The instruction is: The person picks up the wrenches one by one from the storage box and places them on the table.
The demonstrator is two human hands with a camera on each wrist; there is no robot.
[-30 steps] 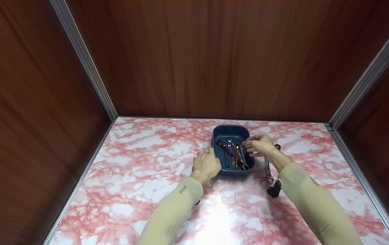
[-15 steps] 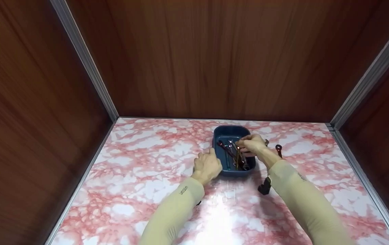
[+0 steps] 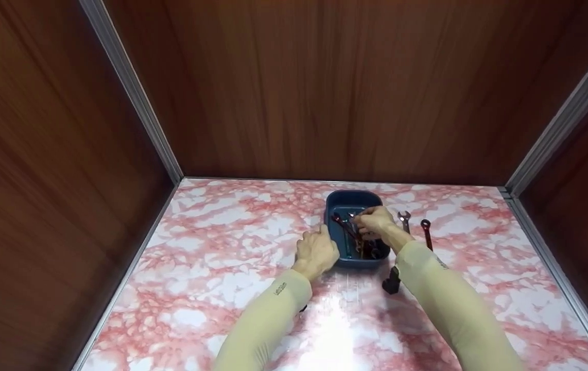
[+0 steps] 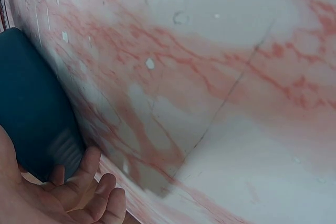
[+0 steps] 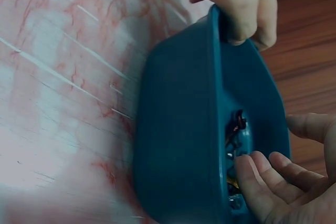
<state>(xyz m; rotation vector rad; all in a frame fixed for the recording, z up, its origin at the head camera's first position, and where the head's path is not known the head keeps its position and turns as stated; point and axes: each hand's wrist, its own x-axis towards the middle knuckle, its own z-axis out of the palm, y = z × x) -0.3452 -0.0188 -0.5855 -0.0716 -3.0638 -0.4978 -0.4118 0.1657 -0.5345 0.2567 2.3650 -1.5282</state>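
A dark blue plastic bin [image 3: 354, 198] stands on the table with several combination wrenches in it. My left hand [image 3: 316, 252] grips its left wall, fingers hooked over the rim and thumb outside, as the right wrist view shows. Over the opening, my right hand [image 3: 375, 222] reaches in from the right side, thumb apart from its bent fingers and nothing seen between them. Below those fingers lie a dark red wrench [image 3: 344, 224], a teal wrench [image 3: 347, 242] and a gold one [image 5: 232, 182], partly hidden by the hand.
Right of the bin, a silver wrench [image 3: 404, 219] and a red wrench [image 3: 427, 234] lie on the pink-and-white marbled table [image 3: 211, 247]. Brown wood-grain panels [image 3: 294, 93] with metal corner posts [image 3: 134, 98] enclose the back and sides.
My right hand has moved left from the bin's right rim to over the wrenches, uncovering the two wrenches on the table. My left hand has stayed at the bin's left wall.
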